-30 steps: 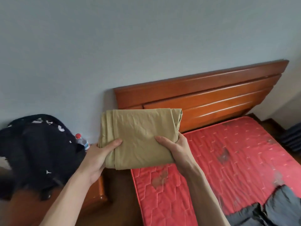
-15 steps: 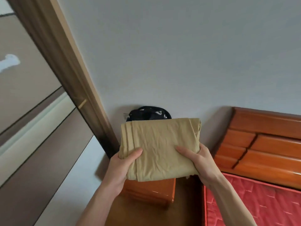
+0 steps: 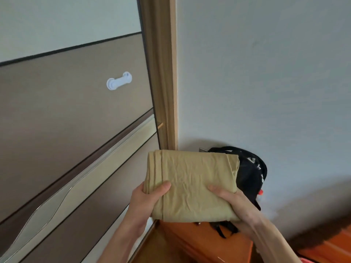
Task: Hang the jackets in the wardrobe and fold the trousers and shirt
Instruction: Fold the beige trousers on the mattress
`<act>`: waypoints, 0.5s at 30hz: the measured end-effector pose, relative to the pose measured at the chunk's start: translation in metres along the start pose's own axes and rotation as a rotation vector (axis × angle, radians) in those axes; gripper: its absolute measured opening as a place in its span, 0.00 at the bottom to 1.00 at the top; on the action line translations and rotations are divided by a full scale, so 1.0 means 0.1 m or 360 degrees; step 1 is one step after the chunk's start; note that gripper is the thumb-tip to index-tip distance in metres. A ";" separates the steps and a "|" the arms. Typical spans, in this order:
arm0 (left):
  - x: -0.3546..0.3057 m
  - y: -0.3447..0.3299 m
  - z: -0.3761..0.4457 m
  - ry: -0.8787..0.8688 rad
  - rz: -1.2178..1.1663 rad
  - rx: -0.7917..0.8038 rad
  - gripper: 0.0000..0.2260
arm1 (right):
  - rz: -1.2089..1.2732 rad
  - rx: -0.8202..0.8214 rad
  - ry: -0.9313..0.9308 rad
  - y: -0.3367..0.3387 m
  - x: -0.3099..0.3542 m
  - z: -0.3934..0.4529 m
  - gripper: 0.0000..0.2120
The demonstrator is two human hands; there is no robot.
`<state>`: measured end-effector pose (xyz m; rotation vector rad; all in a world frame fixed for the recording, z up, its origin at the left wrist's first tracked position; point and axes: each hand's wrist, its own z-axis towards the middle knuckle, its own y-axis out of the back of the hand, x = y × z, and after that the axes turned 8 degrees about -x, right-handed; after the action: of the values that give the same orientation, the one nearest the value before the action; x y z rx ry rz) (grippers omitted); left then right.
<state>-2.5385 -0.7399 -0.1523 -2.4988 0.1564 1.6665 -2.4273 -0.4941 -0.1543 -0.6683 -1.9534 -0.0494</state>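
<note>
While the plain pale grey-white wall (image 3: 266,73) fills the right half of the view, one tall wardrobe sliding door of brown and cream panels (image 3: 66,120) takes up the left, edged by one upright light wooden frame post (image 3: 165,73). One small white plastic handle (image 3: 119,81) sits on the brown panel, and one curved silver trim strip (image 3: 76,185) runs slantwise across the cream band below it.

Lower right stands one orange-brown wooden bedside cabinet (image 3: 190,242), with one black bag bearing white marks (image 3: 250,173) on top, against the wall. One small red spot shows at the bag's right edge — too small to tell what it is.

In front of the bag, one folded tan cloth bundle (image 3: 191,185) — the trousers or the shirt, I cannot tell which — is held up in the air, just beside the wardrobe post, its layered fold edges showing along the left side. Two bare hands carry it: the left hand (image 3: 146,202) grips the lower left corner with its thumb pressed on top, and the right hand (image 3: 237,205) grips the lower right corner, thumb likewise on top, other fingers hidden underneath.
</note>
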 end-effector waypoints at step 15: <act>-0.53 -0.59 1.62 0.0013 0.0150 0.0222 0.26 | 0.0258 -0.0018 0.0222 0.11 0.57 1.36 0.37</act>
<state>-2.6965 -0.6542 -0.1617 -2.4302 0.3835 1.6185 -2.5519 -0.4167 -0.1733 -0.8072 -1.7612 -0.0071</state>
